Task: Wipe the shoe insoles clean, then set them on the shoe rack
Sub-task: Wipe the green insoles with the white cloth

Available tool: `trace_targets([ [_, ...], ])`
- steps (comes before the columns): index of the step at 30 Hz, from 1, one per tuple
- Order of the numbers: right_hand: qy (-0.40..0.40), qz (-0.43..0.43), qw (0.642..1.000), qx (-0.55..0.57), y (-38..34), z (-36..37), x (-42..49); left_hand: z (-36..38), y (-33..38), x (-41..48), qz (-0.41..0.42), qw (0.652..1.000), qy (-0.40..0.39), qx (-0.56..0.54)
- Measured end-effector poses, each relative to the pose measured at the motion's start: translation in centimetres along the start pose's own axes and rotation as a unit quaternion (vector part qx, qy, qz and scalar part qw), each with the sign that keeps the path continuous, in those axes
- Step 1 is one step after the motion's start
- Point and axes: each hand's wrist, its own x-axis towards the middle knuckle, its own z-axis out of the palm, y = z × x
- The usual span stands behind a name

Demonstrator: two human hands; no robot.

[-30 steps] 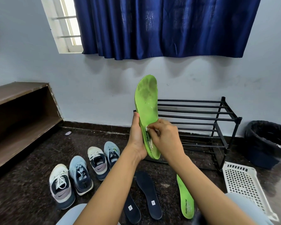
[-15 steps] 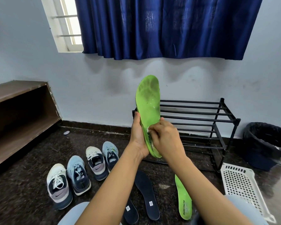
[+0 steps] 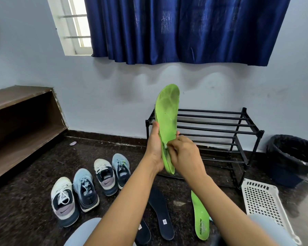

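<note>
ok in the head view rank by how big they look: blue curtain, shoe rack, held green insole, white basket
1. blue curtain
2. shoe rack
3. held green insole and white basket look about alike; the basket sits nearer, so unranked.

Both forearms (image 3: 126, 199) are bare; pale blue trousers (image 3: 82, 232) cover the knees

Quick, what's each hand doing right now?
Left hand: grips the green insole, held upright.
Right hand: pinches a white wipe against that insole.
</note>
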Motion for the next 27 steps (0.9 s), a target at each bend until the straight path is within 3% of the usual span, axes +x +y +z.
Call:
trace_targets([
  [8,0.077,0.018,0.996,-0.029,1.0,-1.0,2.0,0.5,-0.9,-0.7,-0.012,0.999,-0.033,-0.023],
  [20,0.0,0.009,1.0,-0.008,0.5,-0.1,0.0,0.0,-0.3,0.1,-0.015,0.999,0.005,-0.038],
  [27,0.045,0.033,0.998,0.007,1.2,-1.1,1.4,0.2,-0.5,-0.6,-0.008,1.0,-0.014,-0.01],
])
